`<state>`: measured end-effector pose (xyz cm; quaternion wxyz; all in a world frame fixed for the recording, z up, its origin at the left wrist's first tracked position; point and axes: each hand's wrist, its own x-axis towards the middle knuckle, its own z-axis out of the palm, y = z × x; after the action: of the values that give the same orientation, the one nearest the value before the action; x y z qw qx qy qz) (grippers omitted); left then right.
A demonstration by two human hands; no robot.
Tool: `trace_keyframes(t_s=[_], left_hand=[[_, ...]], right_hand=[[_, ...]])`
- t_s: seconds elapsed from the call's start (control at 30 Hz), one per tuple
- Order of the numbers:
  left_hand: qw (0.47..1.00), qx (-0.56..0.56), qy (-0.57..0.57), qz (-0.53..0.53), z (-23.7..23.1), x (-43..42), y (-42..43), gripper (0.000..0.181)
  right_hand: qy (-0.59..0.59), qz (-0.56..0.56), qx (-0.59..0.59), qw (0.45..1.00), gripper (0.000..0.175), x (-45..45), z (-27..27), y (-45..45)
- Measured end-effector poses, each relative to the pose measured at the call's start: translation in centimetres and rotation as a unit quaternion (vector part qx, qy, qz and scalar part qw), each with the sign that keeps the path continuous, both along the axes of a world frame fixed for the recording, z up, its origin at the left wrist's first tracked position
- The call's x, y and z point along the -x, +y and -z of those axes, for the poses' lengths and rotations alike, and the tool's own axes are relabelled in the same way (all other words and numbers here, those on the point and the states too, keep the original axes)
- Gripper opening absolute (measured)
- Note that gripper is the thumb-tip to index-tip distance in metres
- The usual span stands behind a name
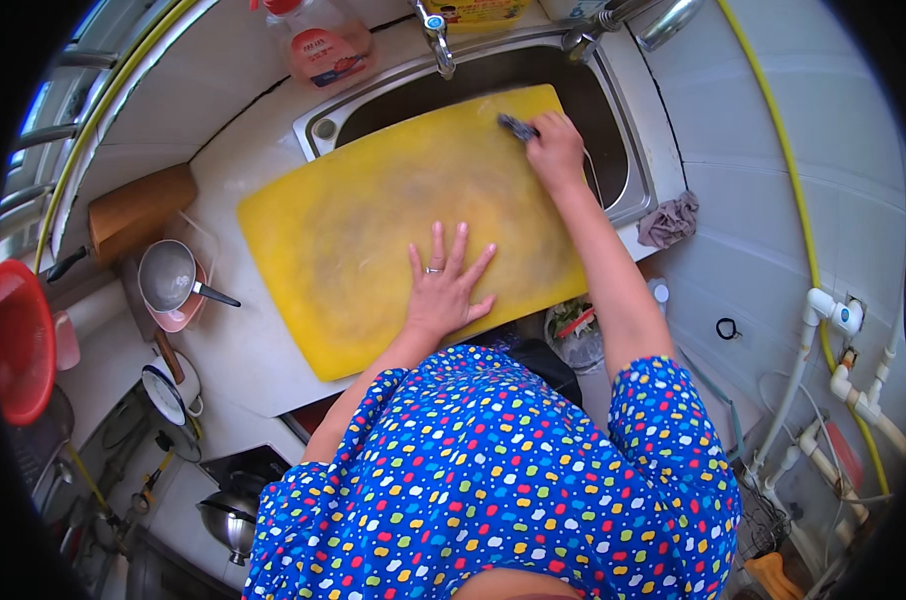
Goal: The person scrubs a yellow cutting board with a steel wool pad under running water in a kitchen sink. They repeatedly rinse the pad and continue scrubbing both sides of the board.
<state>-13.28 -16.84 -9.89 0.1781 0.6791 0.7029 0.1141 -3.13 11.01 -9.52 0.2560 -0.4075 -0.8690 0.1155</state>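
Observation:
A large yellow cutting board, with dark smudges over its middle, lies across the counter and partly over the steel sink. My left hand rests flat near the board's front edge, fingers spread, a ring on one finger. At the far right corner, my right hand grips a small dark grey scrubber, which touches the board's surface. Whether it is wire wool or a cloth wad I cannot tell.
Behind the sink is a faucet, with a red-capped plastic bottle to its left. A crumpled cloth lies at the sink's right corner. On the left stand a knife block and a small pan. A clear bag hangs below the board.

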Motion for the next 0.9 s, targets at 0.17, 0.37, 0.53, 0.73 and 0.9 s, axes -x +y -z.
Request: trace_keyframes(t_s=[0.17,0.37,0.53,0.73,0.9], left_hand=[[1.0,-0.022,0.005,-0.012,0.8,-2.0,-2.4,0.079],[0.999,-0.015,-0.015,0.043,0.8,-2.2,-2.5,0.078],[0.998,-0.02,-0.017,0.048,0.3,-1.9,-1.6,0.079],[0.998,-0.028,-0.009,0.049,0.4,-2.4,-1.7,0.079],[0.998,-0.026,-0.003,0.061,1.0,-2.7,-1.1,0.08]], right_hand=[[-0.023,-0.063,0.038,0.997,0.011,-4.9,-0.7,-3.0],[-0.032,-0.094,0.031,0.995,0.012,-7.1,-1.3,-2.3],[-0.014,-0.08,0.007,0.997,0.015,-3.5,-0.9,-0.3],[-0.07,-0.079,0.006,0.994,0.016,-9.8,-1.4,-0.1],[-0.016,0.11,0.021,0.994,0.013,-4.3,1.0,-3.0]])
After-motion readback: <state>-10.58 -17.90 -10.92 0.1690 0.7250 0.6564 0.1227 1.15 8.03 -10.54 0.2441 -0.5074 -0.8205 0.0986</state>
